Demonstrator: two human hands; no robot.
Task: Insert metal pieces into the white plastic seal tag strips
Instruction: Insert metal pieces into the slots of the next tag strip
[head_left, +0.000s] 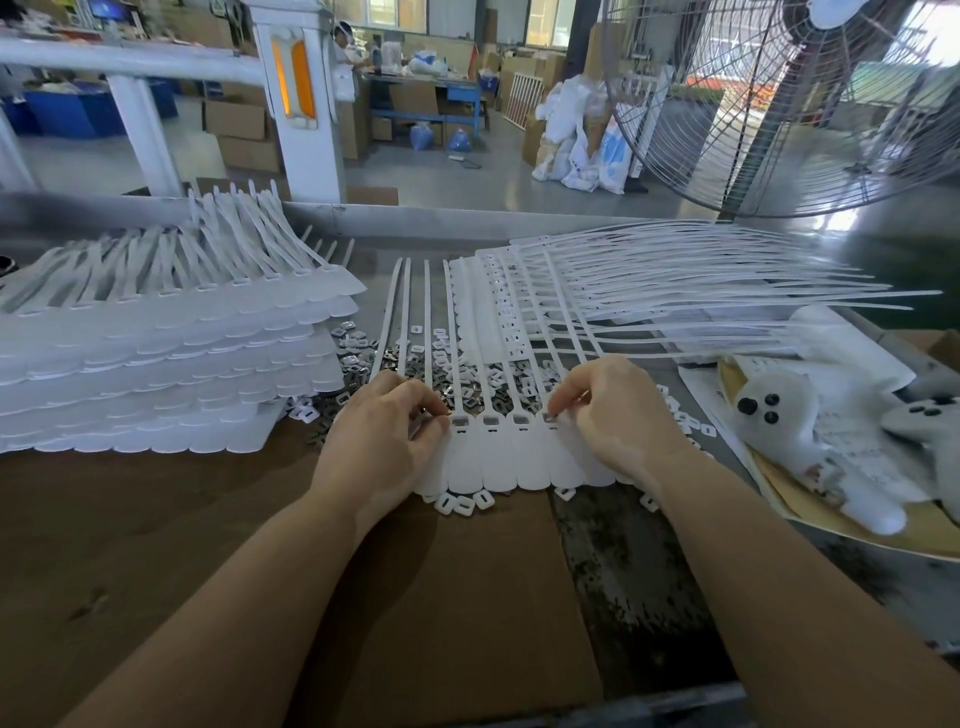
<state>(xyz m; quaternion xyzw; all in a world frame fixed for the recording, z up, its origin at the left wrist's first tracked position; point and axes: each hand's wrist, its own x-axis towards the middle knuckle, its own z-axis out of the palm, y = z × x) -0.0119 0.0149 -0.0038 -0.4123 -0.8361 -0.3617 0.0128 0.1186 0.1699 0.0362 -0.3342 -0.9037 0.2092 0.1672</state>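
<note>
Seal tag strip (498, 457) (slots uppermost): left hand (384, 431) and right hand (618, 410) fingers pinch metal pieces (410, 364).

I can read no text, label, brand or number anywhere: the white strip (498, 457) under my grip is blank, and the print on the paper (852, 364) to the right of it is too blurred

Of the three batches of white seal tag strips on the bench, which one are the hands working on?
The single strip lying flat at centre, with the left hand and right hand on its slots; the left stack and fanned pile go untouched.
</note>
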